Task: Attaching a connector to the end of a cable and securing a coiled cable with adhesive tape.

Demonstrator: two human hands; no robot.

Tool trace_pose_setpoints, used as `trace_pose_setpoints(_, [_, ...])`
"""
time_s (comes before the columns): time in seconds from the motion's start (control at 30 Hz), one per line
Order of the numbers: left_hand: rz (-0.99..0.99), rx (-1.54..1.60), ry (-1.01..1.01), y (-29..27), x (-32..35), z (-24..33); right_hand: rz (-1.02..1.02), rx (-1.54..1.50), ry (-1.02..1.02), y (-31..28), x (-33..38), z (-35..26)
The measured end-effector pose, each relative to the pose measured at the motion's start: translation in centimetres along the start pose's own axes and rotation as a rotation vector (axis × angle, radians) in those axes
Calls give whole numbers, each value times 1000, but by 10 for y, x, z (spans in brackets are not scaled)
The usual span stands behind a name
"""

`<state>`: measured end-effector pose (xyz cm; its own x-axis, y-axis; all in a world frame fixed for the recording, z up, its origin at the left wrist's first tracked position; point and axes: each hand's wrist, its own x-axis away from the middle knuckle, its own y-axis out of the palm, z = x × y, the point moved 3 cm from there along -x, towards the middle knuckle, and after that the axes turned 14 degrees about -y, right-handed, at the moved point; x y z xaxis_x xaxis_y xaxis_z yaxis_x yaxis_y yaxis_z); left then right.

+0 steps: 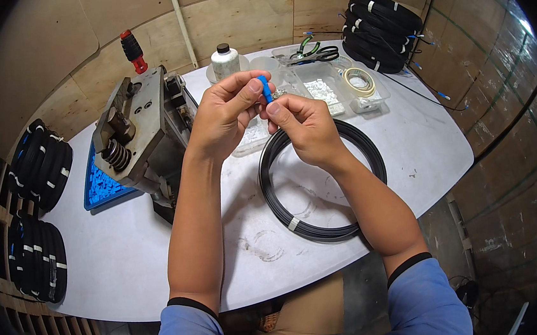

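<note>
A small blue plastic connector [265, 88] is held up above the table, between the fingertips of both hands. My left hand [225, 114] pinches its upper part between thumb and fingers. Lower on the same piece, the thumb and fingers of my right hand [308, 127] are closed, and they hide its bottom end. Below my hands lies a coil of black cable [274, 199], tied with a white band; my right forearm passes over its right side. Clear plastic boxes of small white and metal parts [322, 91] stand just behind my hands.
A metal hand press [150, 123] with a red-and-black handle stands at left, beside a blue tray [115, 203] of blue parts. Stacked black cable coils sit at far left [41, 165] and back right [381, 33]. Behind are a white bottle [225, 63], scissors [325, 54] and a tape roll [359, 83].
</note>
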<state>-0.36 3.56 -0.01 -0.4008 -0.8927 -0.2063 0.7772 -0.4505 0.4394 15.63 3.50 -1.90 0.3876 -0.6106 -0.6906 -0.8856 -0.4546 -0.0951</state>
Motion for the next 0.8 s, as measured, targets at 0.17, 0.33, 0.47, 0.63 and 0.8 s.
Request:
trace_pose_setpoints(0.17, [-27, 17, -16, 1, 0, -1, 2, 40, -23, 0, 0, 0])
trace_pose_setpoints(0.33, [-46, 6, -39, -2, -2, -4, 59, 8, -37, 3, 0, 0])
trace_pose_setpoints(0.47, [-48, -8, -42, 4, -1, -7, 85, -7, -53, 3, 1, 0])
trace_pose_setpoints(0.63, [-22, -24, -1, 12, -2, -6, 116, 2, -59, 1, 1, -4])
trace_pose_setpoints(0.8, [-29, -36, 7, 14, -2, -8, 127, -14, -83, 2, 1, -5])
